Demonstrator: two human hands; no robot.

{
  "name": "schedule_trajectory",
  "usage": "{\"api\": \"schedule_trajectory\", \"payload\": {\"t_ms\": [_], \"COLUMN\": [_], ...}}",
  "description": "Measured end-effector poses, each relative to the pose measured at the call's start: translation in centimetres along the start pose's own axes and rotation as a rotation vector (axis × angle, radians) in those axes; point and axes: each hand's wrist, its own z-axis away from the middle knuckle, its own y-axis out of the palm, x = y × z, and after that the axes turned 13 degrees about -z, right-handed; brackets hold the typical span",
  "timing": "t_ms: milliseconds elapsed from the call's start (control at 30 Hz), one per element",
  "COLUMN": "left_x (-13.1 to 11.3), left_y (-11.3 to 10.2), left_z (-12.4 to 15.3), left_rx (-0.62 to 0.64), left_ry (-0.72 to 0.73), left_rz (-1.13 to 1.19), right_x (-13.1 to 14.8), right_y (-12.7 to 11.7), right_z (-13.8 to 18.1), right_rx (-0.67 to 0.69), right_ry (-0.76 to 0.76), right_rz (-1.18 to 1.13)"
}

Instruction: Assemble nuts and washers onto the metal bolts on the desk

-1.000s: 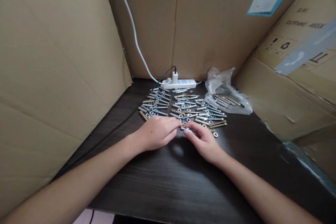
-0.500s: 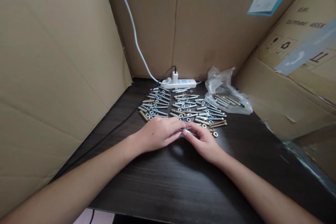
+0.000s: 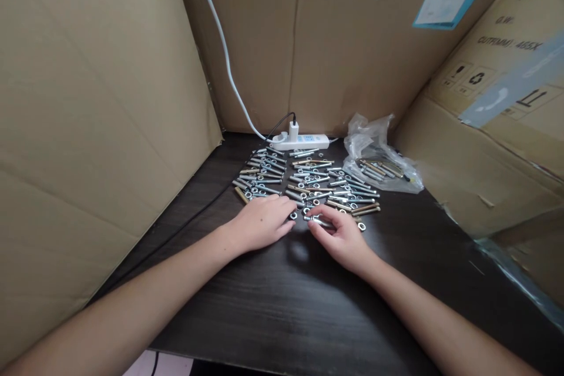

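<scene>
Dark wood-grained table [image 3: 282, 311]; left hand [image 3: 265, 221], grip parted; right hand [image 3: 344, 237] around metal bolt [image 3: 319, 221]

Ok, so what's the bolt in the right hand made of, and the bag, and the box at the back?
Bolt: looks like metal, maybe steel, silver with bright glints.
Bag: thin plastic, it seems, see-through and wrinkled.
Box: probably cardboard, dull brown, with a crease down it.

At the far end of the dark tabletop [image 3: 282, 305] lies a white power strip [image 3: 324, 143] with a charger [image 3: 294, 130] plugged in; a black cable [image 3: 206, 207] runs from it toward the near left. Cardboard boxes [image 3: 110, 100] stand left, right and far, the far one bearing a blue label [image 3: 450, 0].
</scene>
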Motion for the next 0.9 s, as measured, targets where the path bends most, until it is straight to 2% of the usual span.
{"api": "schedule_trajectory", "payload": {"t_ms": [300, 500, 633, 767, 900], "left_x": [-0.6, -1.2, -1.4, -1.4, -1.4], "left_y": [-0.2, -0.2, 0.1, 0.8, 1.7], "left_z": [-0.3, -0.9, -2.3, -3.8, -4.1], "left_rx": [-0.086, -0.216, -0.277, -0.306, -0.291], "left_ry": [-0.032, -0.053, -0.077, -0.095, -0.104], "left_rz": [0.039, 0.244, 0.398, 0.496, 0.529], "right_x": [-0.3, -0.3, -0.1, -0.2, -0.7], "right_y": [-0.3, -0.7, -1.4, -2.5, -2.8], "right_z": [-0.2, -0.4, -0.7, -1.1, -1.5], "right_rx": [-0.035, -0.061, -0.107, -0.181, -0.18], "right_ry": [-0.025, -0.067, -0.074, -0.085, -0.091], "right_rz": [0.012, 0.03, -0.019, 0.029, 0.071]}}
